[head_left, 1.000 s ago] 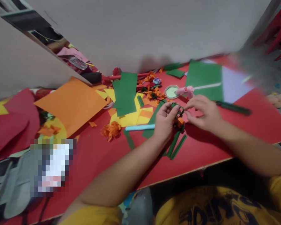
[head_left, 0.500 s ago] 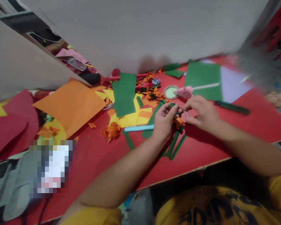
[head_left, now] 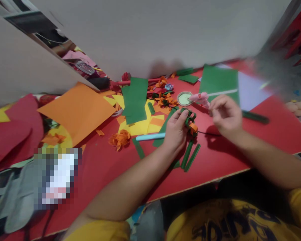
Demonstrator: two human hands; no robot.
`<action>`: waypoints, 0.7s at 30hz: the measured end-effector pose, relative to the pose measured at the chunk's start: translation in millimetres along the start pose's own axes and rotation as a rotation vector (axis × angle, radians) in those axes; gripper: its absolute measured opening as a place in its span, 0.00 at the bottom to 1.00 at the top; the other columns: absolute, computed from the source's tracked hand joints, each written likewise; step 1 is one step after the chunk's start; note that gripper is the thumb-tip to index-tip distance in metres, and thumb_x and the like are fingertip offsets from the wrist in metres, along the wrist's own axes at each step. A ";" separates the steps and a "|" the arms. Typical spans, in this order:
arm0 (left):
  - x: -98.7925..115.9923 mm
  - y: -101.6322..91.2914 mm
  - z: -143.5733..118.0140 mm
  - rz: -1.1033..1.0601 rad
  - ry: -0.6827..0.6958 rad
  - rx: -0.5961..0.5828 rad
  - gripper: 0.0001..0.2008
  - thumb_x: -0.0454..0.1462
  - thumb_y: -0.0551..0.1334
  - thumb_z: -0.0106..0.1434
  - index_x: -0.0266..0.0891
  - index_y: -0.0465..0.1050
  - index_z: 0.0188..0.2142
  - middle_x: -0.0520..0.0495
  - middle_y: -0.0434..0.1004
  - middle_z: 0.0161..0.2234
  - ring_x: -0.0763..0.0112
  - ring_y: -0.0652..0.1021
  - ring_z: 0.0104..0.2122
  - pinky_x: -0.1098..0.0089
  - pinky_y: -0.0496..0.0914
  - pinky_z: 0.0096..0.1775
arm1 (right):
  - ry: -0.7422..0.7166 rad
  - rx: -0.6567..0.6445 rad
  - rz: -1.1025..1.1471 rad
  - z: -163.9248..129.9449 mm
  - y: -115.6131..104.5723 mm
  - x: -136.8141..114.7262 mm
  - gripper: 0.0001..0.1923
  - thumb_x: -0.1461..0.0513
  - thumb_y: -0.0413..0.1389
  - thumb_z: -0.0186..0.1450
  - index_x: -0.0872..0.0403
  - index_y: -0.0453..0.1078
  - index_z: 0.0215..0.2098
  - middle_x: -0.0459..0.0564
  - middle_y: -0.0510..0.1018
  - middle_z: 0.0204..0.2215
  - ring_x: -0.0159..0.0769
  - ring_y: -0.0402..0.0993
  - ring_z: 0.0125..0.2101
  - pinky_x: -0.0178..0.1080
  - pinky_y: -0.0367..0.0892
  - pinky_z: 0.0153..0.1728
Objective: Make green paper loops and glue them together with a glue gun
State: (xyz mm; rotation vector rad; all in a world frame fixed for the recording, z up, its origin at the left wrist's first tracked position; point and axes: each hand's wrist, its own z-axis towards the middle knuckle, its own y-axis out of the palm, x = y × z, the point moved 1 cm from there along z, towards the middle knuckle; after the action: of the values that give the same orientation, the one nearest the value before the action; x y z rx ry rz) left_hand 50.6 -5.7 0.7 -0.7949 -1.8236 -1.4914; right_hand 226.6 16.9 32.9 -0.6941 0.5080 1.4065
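Note:
My left hand [head_left: 175, 129] pinches a small folded piece of green and orange paper [head_left: 192, 124] just above the red table [head_left: 215, 160]. My right hand [head_left: 225, 115] hovers to the right of that piece, apart from it, blurred, with bent fingers and nothing seen in them. Its fingertips are close to a pink glue gun [head_left: 200, 97] lying on the table. Two loose green paper strips [head_left: 190, 155] lie below my left hand.
A round lid [head_left: 184, 98], a light blue stick [head_left: 150, 136], orange paper flowers [head_left: 119, 139], green sheets [head_left: 219, 83] [head_left: 134, 98], an orange sheet [head_left: 77, 108] and a dark green rolled stick [head_left: 254, 117] lie about. The table's front edge runs just below my forearms. A wall stands behind.
My right hand has let go of the green and orange piece and moved up and to the right, toward the glue gun. My left hand still holds the piece.

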 end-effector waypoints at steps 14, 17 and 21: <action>-1.7 -1.6 -1.5 0.035 0.023 -0.025 0.24 0.49 0.85 0.56 0.42 0.79 0.42 0.53 0.84 0.35 0.75 0.81 0.28 0.74 0.75 0.31 | 0.049 -0.236 -0.092 -2.2 2.0 -2.9 0.05 0.67 0.62 0.65 0.49 0.77 0.37 0.44 0.84 0.32 0.34 0.75 0.29 0.39 0.73 0.33; -3.0 -2.0 -1.0 0.032 0.048 -0.037 0.24 0.48 0.85 0.56 0.43 0.79 0.43 0.53 0.84 0.35 0.74 0.82 0.30 0.74 0.75 0.33 | -0.047 -0.248 -0.155 -1.3 2.4 -5.1 0.06 0.67 0.62 0.66 0.49 0.79 0.37 0.43 0.83 0.29 0.33 0.74 0.28 0.38 0.72 0.32; -3.0 -2.3 -0.8 0.013 0.051 -0.043 0.26 0.48 0.86 0.54 0.42 0.80 0.44 0.53 0.84 0.36 0.75 0.82 0.32 0.75 0.76 0.34 | -0.080 -0.252 -0.213 -0.5 -0.5 -5.7 0.05 0.66 0.63 0.68 0.49 0.78 0.35 0.44 0.84 0.30 0.34 0.76 0.29 0.39 0.72 0.32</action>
State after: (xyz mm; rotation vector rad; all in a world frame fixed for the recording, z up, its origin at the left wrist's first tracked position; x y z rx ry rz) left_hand 50.8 -7.1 -2.9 -0.7804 -1.7512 -1.5337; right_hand 226.5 12.5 36.6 -0.8644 0.1882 1.3018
